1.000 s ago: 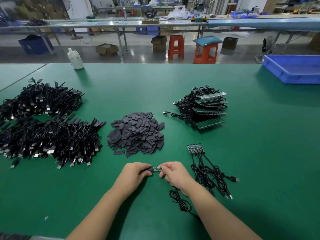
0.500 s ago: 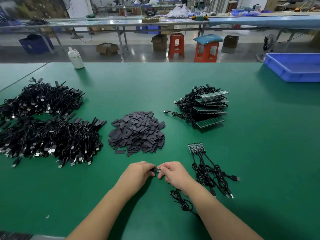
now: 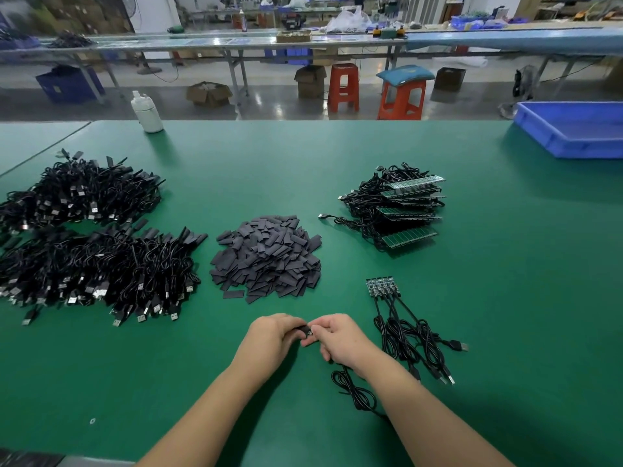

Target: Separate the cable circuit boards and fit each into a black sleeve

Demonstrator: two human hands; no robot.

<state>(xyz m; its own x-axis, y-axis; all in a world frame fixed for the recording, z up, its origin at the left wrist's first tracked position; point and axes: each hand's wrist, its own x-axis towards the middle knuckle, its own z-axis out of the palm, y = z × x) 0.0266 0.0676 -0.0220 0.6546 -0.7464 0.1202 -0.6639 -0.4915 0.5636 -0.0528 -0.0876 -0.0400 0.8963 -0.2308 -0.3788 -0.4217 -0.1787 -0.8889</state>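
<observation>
Item: one sleeving operation, head view.

Left hand [image 3: 274,335]: fingers curled, pinching a black sleeve [image 3: 302,330] at its near end. Only a small dark part of the sleeve showed between the two hands.

Right hand [image 3: 340,337]: fingers curled, pinching the board end of a cable [image 3: 354,389], fingertips touching or nearly touching those of the left hand. The board itself was hidden by the fingers; how far it sat inside the sleeve could not be told. The cable trailed from under the right wrist toward the person, looped on the table [image 3: 505,298].

Ahead of the left hand: sleeve pile [image 3: 266,257], loose flat pieces.
Just right of the right hand, a little ahead: strip of joined boards [image 3: 382,286], cables attached, not yet separated.
Further ahead of the right hand: stack of board panels [image 3: 401,210] with cables.
Well to the left of the left hand: two heaps of finished cables [image 3: 97,257].
Far right and ahead: blue tray [image 3: 573,129].

Step judged: pushing one board into its sleeve, near seating.

Risks judged:
- Board corner catching the sleeve mouth, caused by a skewed entry; the sleeve could buckle or split.
- Strain on the solder joint, caused by pushing through the cable rather than the board.
- Sleeve left short of full cover, caused by the fingers hiding the board's depth.
- Trailing loop snagging under the right forearm and dragging the board back out.
</observation>
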